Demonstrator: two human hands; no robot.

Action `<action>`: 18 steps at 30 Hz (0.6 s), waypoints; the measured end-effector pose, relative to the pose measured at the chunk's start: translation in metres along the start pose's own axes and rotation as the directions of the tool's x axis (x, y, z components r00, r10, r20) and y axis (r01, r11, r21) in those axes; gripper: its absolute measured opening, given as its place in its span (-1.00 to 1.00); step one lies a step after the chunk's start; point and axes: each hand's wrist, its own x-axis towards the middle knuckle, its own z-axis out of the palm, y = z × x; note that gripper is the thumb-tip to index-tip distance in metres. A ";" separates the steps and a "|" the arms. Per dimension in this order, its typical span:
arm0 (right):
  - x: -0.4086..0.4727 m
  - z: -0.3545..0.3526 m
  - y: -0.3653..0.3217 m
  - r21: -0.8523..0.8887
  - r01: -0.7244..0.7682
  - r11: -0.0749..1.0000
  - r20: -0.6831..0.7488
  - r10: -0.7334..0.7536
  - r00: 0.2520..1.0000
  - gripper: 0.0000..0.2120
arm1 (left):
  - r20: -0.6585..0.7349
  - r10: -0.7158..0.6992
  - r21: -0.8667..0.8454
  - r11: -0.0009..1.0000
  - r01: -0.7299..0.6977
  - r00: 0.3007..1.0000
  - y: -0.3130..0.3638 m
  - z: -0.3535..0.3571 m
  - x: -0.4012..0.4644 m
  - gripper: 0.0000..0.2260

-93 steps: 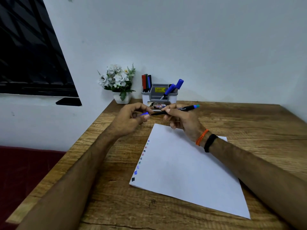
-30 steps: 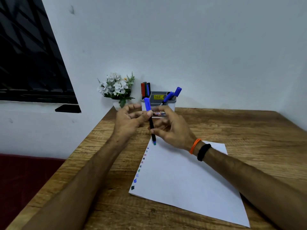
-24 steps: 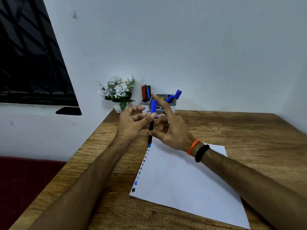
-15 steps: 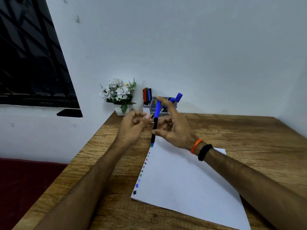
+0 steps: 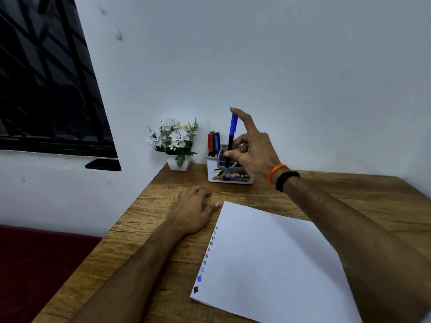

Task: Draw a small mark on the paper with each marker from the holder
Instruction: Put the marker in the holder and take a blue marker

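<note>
R hand (image 5: 253, 149) holds a blue-capped marker (image 5: 231, 142) upright over the holder (image 5: 229, 176), grip at mid-barrel w/ thumb and fingers, index stretched up to the cap top; marker's lower end is at the holder's front. Red, green & blue markers (image 5: 213, 142) stand in the holder's L rear. L hand (image 5: 192, 212) rests flat on the wood counter (image 5: 149, 229), fingertips just beside the paper (image 5: 268, 264) corner. Row of colored marks (image 5: 207, 255) runs along paper's L edge. Flower pot (image 5: 175, 145) sits L of holder.
</note>
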 end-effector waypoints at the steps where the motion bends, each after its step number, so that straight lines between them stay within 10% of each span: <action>1: 0.008 0.001 0.002 -0.026 0.005 1.000 -0.004 -0.005 1.000 -0.02 | -0.002 0.003 -0.001 1.000 -0.003 1.000 0.000 0.000 0.000 -0.50; 18: 0.075 0.037 0.015 -0.264 -0.032 0.964 0.048 0.047 0.998 -0.26 | -0.004 -0.012 0.027 1.000 0.012 1.000 0.002 -0.002 0.002 -0.50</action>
